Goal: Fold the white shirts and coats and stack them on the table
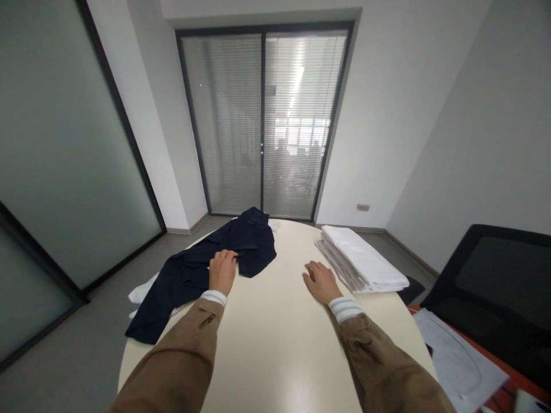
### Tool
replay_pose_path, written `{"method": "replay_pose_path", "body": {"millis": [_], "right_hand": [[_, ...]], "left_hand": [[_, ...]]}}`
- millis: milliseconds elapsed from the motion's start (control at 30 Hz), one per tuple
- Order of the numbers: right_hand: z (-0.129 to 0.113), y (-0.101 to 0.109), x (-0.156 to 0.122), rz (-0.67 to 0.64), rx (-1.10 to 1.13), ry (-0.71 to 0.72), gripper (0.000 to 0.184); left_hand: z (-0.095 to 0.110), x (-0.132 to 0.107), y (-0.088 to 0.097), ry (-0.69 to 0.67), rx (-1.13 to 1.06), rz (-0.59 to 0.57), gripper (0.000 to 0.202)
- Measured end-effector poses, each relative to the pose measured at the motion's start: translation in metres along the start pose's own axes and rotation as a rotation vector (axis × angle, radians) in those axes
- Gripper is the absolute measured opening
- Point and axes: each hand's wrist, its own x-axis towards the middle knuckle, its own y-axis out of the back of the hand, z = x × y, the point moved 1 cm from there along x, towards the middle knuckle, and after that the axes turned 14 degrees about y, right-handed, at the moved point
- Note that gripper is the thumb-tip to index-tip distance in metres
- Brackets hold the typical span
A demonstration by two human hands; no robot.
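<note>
A crumpled navy garment point(185, 269), with what looks like a collar at its far end, lies across the left side of the table. My left hand point(222, 271) rests on its near edge, fingers loosely bent and touching the fabric; no pinch shows. White cloth point(142, 291) peeks out from beneath the garment at the left edge. On the bare tabletop to the right lies my right hand point(321, 281), its fingers slightly curled and apart, holding nothing. Just beyond and to the right of it sits a stack of folded white cloth point(364, 258).
Both hands are over a round cream table point(275, 338). At the right stand a black mesh-back chair point(499, 287) and an orange-red surface point(486, 353) with a white sheet point(460, 355) on it. Glass panels with blinds point(228, 126) face me beyond the table.
</note>
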Motion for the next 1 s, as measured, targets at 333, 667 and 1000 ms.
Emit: {"method": "replay_pose_path", "body": {"millis": [333,667,1000], "right_hand": [[-0.036,0.019,0.001,-0.020,0.173,0.272,0.063],[-0.070,0.013,0.007,-0.050,0.169,0.357,0.025],[-0.073,0.014,0.005,-0.054,0.231,0.408,0.033]], "left_hand": [[0.049,-0.029,0.008,-0.277,-0.268,-0.150,0.029],[0.081,-0.055,0.004,-0.457,-0.384,-0.485,0.032],[0.079,-0.063,0.009,-0.603,-0.379,-0.522,0.048]]}}
